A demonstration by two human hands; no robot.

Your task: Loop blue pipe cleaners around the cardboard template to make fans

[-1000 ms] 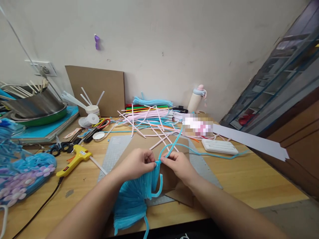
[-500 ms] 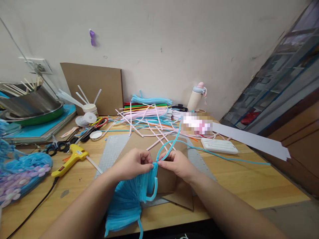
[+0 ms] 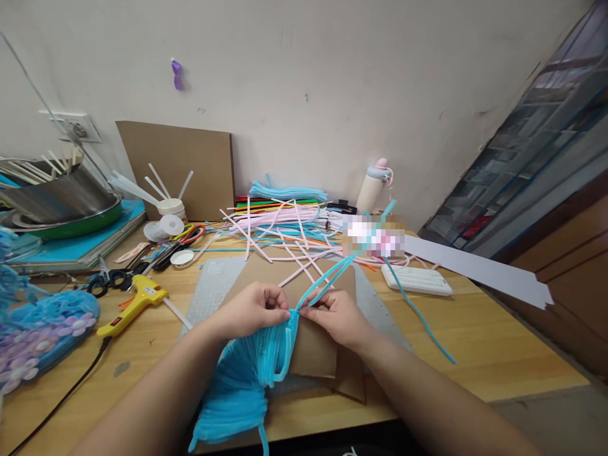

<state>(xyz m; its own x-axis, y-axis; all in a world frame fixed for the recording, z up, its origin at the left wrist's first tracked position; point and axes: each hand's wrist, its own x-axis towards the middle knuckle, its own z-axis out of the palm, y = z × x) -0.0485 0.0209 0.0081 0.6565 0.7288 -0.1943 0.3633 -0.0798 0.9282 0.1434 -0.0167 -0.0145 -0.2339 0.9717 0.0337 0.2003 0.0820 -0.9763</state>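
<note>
In the head view I saw the left hand (image 3: 254, 310), lower centre, fingertips pinched on the upper corner of the fuzzy blue bundle (image 3: 237, 399), which spread down toward the bottom edge. The right hand (image 3: 339, 318), just right, had thumb and finger closed on blue strands (image 3: 346, 264) slanting up rightward.

A glue gun (image 3: 137, 305), scissors (image 3: 108, 277), cutting mat (image 3: 208, 285) and piled fuzzy stems (image 3: 285, 218) show a craft workspace.
</note>
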